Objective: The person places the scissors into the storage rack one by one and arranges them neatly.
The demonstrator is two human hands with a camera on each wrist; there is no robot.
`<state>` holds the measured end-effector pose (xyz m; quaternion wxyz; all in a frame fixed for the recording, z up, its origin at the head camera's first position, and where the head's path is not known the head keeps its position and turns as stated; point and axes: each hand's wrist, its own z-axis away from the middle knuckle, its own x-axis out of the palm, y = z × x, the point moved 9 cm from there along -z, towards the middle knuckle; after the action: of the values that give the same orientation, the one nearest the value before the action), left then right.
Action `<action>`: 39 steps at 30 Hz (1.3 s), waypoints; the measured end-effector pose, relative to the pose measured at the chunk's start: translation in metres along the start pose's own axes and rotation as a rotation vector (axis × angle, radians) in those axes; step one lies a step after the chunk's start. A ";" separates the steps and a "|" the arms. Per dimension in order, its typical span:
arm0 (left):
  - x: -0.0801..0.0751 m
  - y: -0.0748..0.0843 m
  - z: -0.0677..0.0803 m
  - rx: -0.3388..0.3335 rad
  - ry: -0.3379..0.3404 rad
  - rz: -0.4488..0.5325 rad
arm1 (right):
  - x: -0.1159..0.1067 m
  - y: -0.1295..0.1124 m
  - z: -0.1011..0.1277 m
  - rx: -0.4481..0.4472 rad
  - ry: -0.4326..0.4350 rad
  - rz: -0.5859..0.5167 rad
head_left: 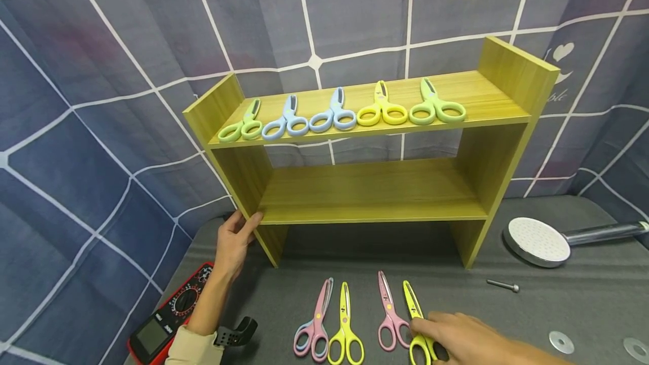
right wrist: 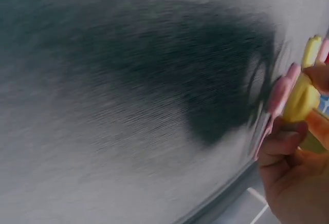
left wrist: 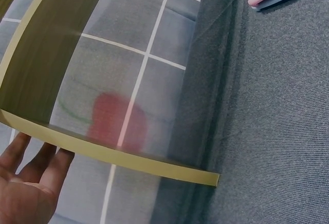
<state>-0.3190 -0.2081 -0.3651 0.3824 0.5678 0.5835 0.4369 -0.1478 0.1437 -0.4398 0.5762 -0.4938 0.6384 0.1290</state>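
A two-tier wooden shelf stands on the grey cloth. My left hand holds its left side panel low down, thumb at the front edge; the left wrist view has the fingers against the panel's outer side. At the front, my right hand pinches the handles of yellow scissors, its fingers curled round them in the right wrist view. Just left of these lie pink scissors, another yellow pair and a pink-and-blue pair. Green, blue and yellow scissors line the top board.
At the left, beside my forearm, lies a red multimeter. A shower head is right of the shelf, with a bolt and two washers nearer the front. A tiled-pattern curtain hangs behind the shelf.
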 end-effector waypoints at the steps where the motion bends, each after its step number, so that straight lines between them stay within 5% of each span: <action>1: 0.000 0.000 0.000 0.001 0.000 0.002 | -0.003 -0.004 -0.003 -0.012 0.035 0.003; 10: 0.003 0.000 0.000 0.011 -0.014 0.006 | -0.048 -0.055 -0.065 -0.051 0.340 -0.010; 14: 0.002 0.001 0.000 0.026 -0.010 -0.001 | -0.068 -0.063 -0.099 0.030 0.430 0.019; 20: 0.001 0.000 -0.001 0.022 -0.009 -0.007 | -0.085 -0.056 -0.139 0.153 0.461 0.075; 30: 0.000 0.002 -0.001 0.038 -0.001 0.016 | -0.097 -0.061 -0.206 0.072 0.539 0.347; 39: 0.000 0.001 -0.002 0.024 0.013 0.030 | -0.086 -0.052 -0.233 0.093 0.542 0.466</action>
<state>-0.3205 -0.2083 -0.3633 0.3652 0.5781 0.5827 0.4392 -0.2627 -0.0108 -0.2740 0.3630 -0.3245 0.8686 0.0924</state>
